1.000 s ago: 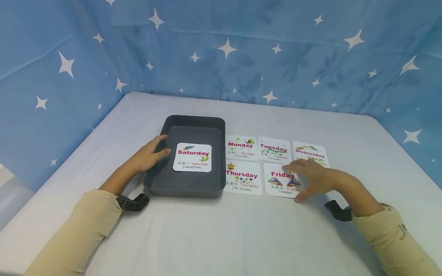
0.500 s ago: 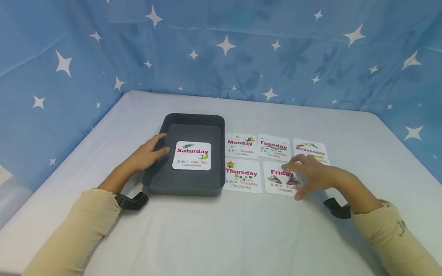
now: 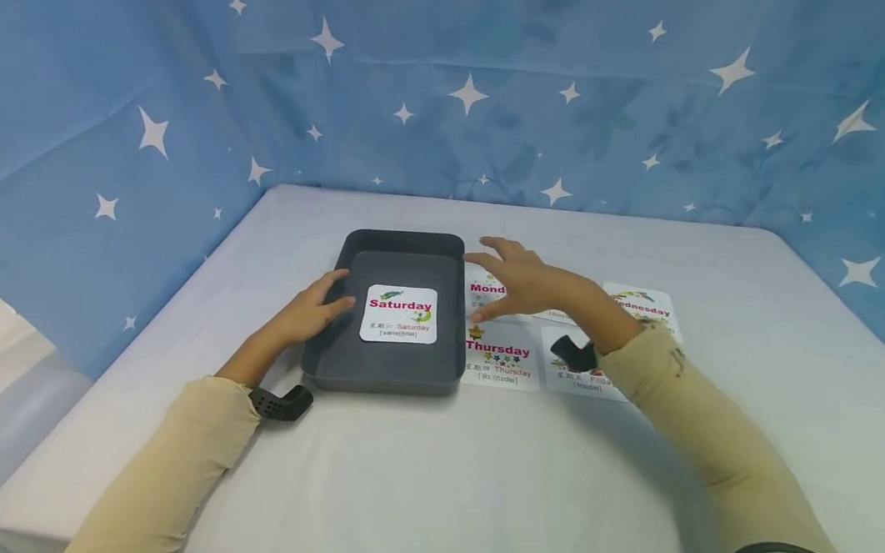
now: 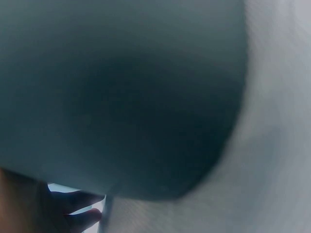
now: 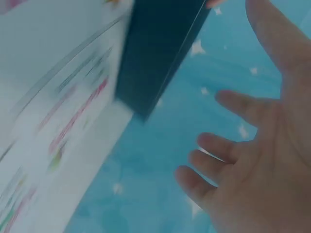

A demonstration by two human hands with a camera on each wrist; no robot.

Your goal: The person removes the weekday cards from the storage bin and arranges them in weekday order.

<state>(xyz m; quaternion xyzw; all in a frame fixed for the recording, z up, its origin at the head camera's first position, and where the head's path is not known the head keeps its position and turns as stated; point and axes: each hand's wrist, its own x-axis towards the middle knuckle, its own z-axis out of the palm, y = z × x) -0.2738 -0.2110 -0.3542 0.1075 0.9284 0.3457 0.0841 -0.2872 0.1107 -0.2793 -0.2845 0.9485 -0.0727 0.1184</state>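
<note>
A white day card printed Saturday (image 3: 403, 314) lies inside a dark grey rectangular tray (image 3: 383, 365). My left hand (image 3: 304, 317) rests at the tray's left rim, thumb and fingers reaching over the edge; in the left wrist view the dark tray wall (image 4: 121, 107) fills most of the picture. My right hand (image 3: 536, 286) hovers by the tray's right side with fingers spread and nothing held. Below it are the Monday card (image 3: 484, 291), partly covered, and the Tuesday card (image 3: 557, 315), mostly hidden. Thursday's card (image 3: 501, 361) shows fully, while my wrist strap and sleeve cross the Friday card (image 3: 602, 387).
The Wednesday card (image 3: 642, 301) ends the upper row on the right, beside my forearm. All of this is on a white-covered table (image 3: 393, 479). A blue curtain (image 3: 401, 53) with white stars hangs behind it.
My right hand has left the Friday card and swung left and away from me, over the Monday card towards the tray. The left hand stays at the tray rim.
</note>
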